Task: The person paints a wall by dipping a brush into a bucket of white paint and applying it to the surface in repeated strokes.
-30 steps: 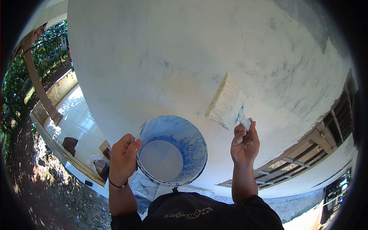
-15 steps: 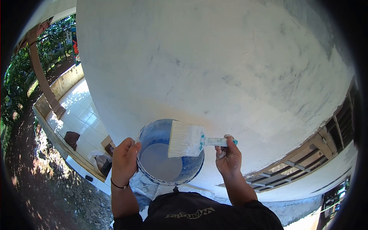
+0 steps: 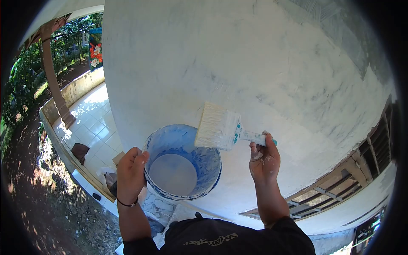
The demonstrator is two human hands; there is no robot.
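Observation:
My left hand (image 3: pixel 131 173) is closed on the left rim of a blue bucket (image 3: pixel 212 170), its thumb over the edge. Pale, whitish paint (image 3: pixel 173 175) lies in the bottom of the bucket, and the inner walls are smeared with it. In my right hand (image 3: pixel 265 161) is the handle of a wide paintbrush (image 3: pixel 219 126), pinched between paint-spotted fingers. Its cream bristles point left and overlap the bucket's upper right rim in this view. Behind the brush rises a wall (image 3: pixel 182 63) with patchy white paint and grey marks.
A wooden window frame with bars (image 3: pixel 327 187) runs along the lower right of the wall. At left are a tiled porch floor (image 3: pixel 91 127), a brown post (image 3: pixel 53 80) and a plastic bag (image 3: pixel 109 178). Rough, stony ground (image 3: pixel 80 216) lies at the lower left.
The paintbrush in my right hand has moved up and right, from over the bucket's opening towards the wall, and tilted. The bucket and left hand sit slightly further left in view.

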